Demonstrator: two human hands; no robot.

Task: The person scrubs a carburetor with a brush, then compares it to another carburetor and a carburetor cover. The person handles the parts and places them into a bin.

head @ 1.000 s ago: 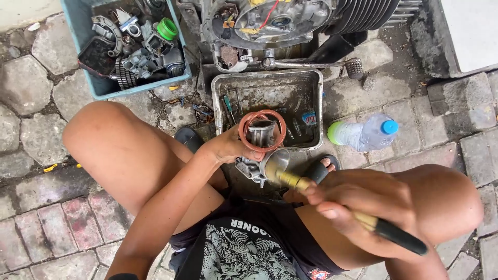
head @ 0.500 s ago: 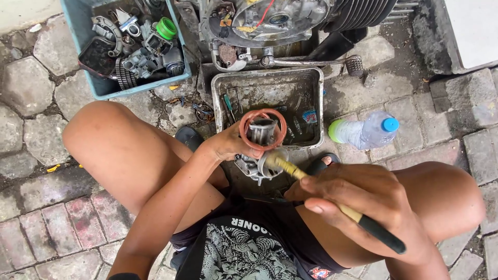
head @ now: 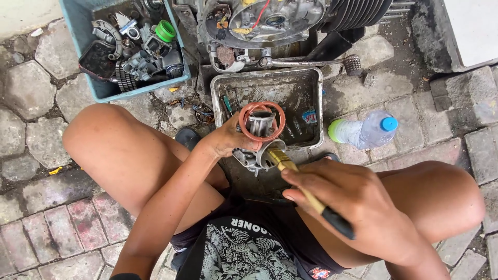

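My left hand [head: 224,139] grips a grey metal carburetor [head: 258,136] with a brown rubber ring at its top, holding it over the near edge of a dirty metal tray [head: 308,83]. My right hand [head: 342,197] is closed on a paintbrush [head: 298,180] with a yellow and black handle and a brass-coloured ferrule. The bristle end of the brush touches the lower side of the carburetor. Both my bare knees frame the hands as I squat.
A blue plastic bin [head: 83,41] of several small engine parts stands at the upper left. An engine block [head: 275,18] with a kick lever [head: 311,62] sits behind the tray. A plastic bottle [head: 365,130] lies at the right. The ground is stone paving.
My right hand has moved the brush up and closer against the carburetor. The left hand holds the carburetor nearly still.
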